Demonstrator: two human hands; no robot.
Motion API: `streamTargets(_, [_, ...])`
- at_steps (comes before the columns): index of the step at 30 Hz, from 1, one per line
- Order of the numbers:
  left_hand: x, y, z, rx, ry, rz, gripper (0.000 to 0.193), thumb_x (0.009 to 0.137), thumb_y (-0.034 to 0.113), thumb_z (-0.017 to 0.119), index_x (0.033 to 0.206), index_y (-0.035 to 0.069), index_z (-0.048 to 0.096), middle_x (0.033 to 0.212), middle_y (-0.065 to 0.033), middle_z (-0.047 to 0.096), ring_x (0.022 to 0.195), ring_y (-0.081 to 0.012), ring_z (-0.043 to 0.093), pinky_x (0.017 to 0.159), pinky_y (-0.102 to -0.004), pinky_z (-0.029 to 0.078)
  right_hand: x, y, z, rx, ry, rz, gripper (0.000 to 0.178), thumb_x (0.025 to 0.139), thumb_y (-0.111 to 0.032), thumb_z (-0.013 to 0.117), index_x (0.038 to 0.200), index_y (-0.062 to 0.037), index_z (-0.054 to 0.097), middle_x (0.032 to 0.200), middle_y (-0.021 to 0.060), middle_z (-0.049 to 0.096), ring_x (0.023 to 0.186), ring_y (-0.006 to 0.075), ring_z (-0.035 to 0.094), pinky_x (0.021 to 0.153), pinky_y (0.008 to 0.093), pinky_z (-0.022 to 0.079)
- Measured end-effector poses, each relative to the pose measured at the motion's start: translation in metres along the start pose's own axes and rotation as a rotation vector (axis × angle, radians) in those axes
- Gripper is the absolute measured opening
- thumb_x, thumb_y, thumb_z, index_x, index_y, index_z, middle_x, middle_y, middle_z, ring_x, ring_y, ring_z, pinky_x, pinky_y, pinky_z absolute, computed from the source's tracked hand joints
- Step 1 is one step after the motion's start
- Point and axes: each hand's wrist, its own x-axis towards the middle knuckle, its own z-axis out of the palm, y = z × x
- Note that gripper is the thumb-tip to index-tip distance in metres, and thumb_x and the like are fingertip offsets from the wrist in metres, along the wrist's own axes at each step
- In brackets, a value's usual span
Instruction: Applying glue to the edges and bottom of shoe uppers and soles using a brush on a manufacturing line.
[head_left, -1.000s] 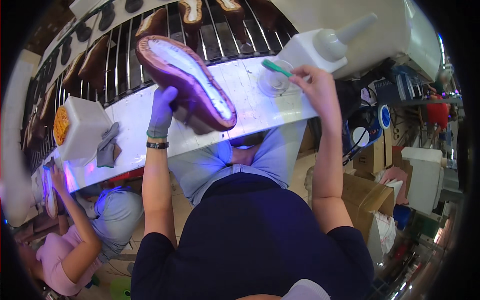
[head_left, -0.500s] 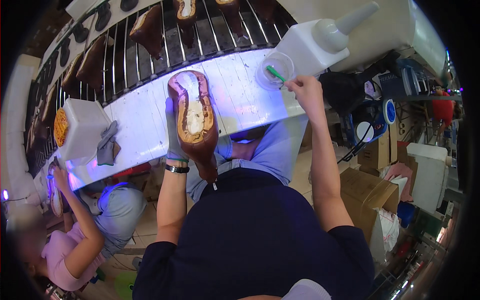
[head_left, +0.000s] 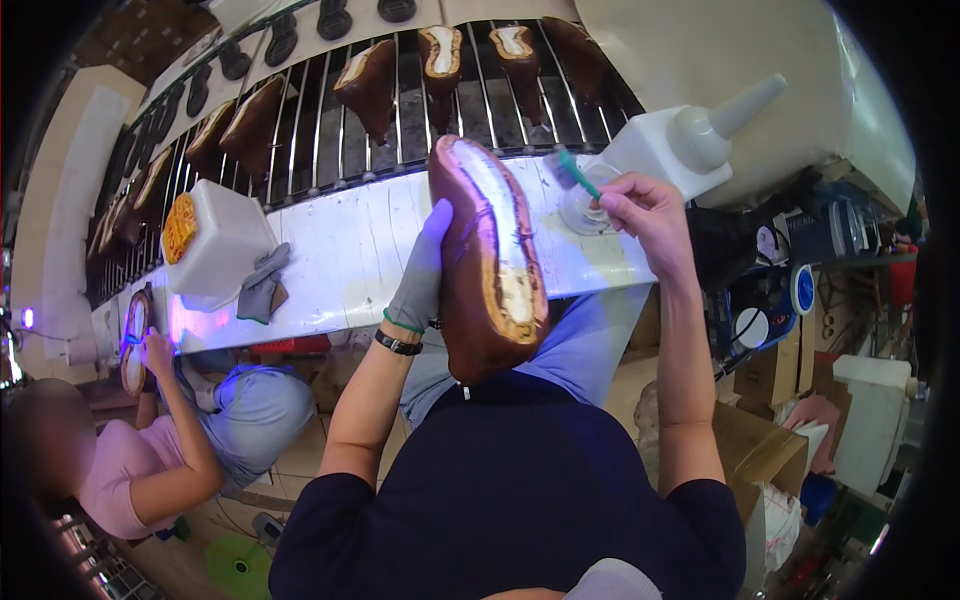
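Note:
A brown boot upper (head_left: 465,285) is tilted in front of me, its underside facing up with a pale strip inside a tan border. My left hand (head_left: 418,275), in a grey glove, grips it from its left side. In my right hand (head_left: 645,212), bare, the fingers pinch the handle of a green brush (head_left: 580,178). The brush's bristle end is raised above a small clear cup (head_left: 582,214) on the white bench (head_left: 350,235). Beside that cup stands a white bottle (head_left: 650,145) with a long spout.
Beyond the bench, a rack of metal bars (head_left: 400,125) carries several brown boot uppers (head_left: 368,90). Dark soles (head_left: 283,40) line the ledge behind it. A white container (head_left: 228,240) and grey glove (head_left: 262,285) lie at left, near a co-worker (head_left: 150,460) handling another shoe. Cardboard boxes (head_left: 760,420) stand right.
The brush has come up out of the cup in my right hand. My left hand has shifted right with the boot upper and turned it. The whole view has also shifted.

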Motion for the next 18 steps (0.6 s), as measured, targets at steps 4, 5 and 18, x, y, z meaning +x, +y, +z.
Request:
streamTargets(4, [-0.005,0.014,0.018,0.082,-0.065,0.104,0.049,0.101,0.039,0.050,0.130,0.000,0.053,0.120,-0.0091,0.063,0.105,-0.0163,0.063,0.096,-0.0312,0.049,-0.017,-0.047,0.025,-0.305,-0.139,-0.233,0.013,0.075,0.001,0.077,0.086,0.0047,0.071,0.081,0.0085,0.068,0.071,0.0128,0.060,0.064,0.0246,0.045])
streamTargets(5, [-0.007,0.018,0.021,0.181,-0.047,0.139,0.052,0.100,0.042,0.049,0.135,0.003,0.050,0.124,-0.0102,0.063,0.106,-0.0202,0.064,0.098,-0.0353,0.049,-0.022,-0.056,0.028,-0.368,-0.185,-0.276,0.014,0.074,0.001,0.078,0.086,0.0048,0.072,0.080,0.0091,0.068,0.072,0.0139,0.062,0.066,0.0254,0.046])
streamTargets(18, [-0.035,0.038,0.048,0.371,-0.141,0.320,0.051,0.098,0.033,0.056,0.134,-0.002,0.048,0.122,-0.0092,0.061,0.108,-0.0145,0.059,0.096,-0.0307,0.047,-0.002,-0.072,0.049,-0.600,-0.089,-0.456,0.009,0.078,0.002,0.075,0.083,0.0058,0.069,0.078,0.0087,0.068,0.073,0.0133,0.063,0.070,0.0256,0.049])
